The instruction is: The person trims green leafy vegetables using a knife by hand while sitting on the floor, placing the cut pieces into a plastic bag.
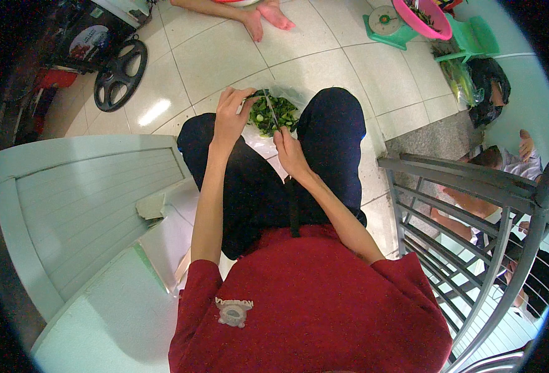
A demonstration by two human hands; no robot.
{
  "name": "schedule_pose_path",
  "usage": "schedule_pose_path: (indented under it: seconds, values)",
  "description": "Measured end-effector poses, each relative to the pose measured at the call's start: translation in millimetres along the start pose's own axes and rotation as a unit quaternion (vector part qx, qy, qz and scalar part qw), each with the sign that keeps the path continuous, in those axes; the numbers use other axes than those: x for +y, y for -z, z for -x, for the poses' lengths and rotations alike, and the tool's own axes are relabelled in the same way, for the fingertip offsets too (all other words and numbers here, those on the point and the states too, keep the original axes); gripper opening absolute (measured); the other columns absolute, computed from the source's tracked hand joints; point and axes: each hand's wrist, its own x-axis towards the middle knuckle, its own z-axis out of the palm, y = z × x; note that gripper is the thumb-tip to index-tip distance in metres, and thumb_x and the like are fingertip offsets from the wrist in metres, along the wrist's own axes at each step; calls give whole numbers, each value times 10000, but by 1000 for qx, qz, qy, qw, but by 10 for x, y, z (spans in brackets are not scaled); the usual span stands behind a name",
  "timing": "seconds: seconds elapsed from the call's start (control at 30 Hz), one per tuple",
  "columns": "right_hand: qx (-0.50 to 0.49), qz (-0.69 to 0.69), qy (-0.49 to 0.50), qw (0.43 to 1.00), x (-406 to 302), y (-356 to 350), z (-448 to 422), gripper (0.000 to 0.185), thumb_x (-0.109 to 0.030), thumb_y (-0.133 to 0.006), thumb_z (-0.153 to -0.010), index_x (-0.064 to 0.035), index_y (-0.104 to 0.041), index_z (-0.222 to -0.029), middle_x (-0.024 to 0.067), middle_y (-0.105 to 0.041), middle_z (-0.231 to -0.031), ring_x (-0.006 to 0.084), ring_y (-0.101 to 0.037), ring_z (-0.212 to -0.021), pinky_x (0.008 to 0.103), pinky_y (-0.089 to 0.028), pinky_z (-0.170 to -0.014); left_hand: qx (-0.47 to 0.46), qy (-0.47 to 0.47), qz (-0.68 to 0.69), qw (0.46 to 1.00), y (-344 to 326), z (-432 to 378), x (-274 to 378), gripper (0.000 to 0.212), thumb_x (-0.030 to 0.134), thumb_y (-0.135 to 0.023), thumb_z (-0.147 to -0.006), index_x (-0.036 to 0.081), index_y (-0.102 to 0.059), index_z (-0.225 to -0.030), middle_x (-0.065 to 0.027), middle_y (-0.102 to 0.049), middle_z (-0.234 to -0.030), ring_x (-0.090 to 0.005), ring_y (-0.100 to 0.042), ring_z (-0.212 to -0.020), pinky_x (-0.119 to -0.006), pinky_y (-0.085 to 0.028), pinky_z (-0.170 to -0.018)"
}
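Note:
Between my knees, cut green vegetables [281, 114] lie in a clear plastic bag [297, 96] near the tiled floor. My left hand [230, 109], at the bag's left side, pinches a dark green vegetable piece [255, 94] between thumb and fingers. My right hand [289, 147] is closed around the handle end of a knife [271, 106], just below the greens. Its narrow blade points up and away over the pile, with its tip beside the piece in my left hand. My right fingers hide most of the handle.
A person's bare feet [267, 18] rest on the tiles ahead. At the upper right are a green scale [388, 28], a pink basin [435, 28] and a green plastic chair [474, 39]. A black wheel [121, 74] stands left. Metal railings [460, 179] rise at right, people beyond them.

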Motion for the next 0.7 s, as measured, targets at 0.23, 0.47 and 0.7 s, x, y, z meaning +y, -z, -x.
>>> schedule_pose_path:
  seconds: [0.23,0.47,0.7]
  values:
    - [-20,2,-33,999,-37,38,-4,275,-224,-421,-1083,38,-500,-1050,238,-641,-841,437,-633,-810,491,-472,-717,2,-21,-3,1000,27,-20,50,213,-24,-786,-757,57,-736,-947,-50,-711,-849,-243,-615,-786,-366,-498,-725]
    - [-25,-7,-38,999,-78,41,-2,263,-209,-422,-1084,39,-498,-1040,239,-643,-833,438,-635,-799,486,-476,-711,15,-57,-5,998,34,-15,25,216,-28,-779,-740,52,-737,-936,-61,-732,-878,-249,-669,-792,-355,-509,-719]
    - [-5,-9,-7,1000,2,5,11,326,-280,-401,-1101,23,-473,-1004,177,-584,-754,329,-589,-685,430,-448,-644,1,-41,-10,999,30,4,6,197,-17,-772,-762,59,-744,-941,-65,-746,-911,-251,-686,-831,-354,-526,-749]
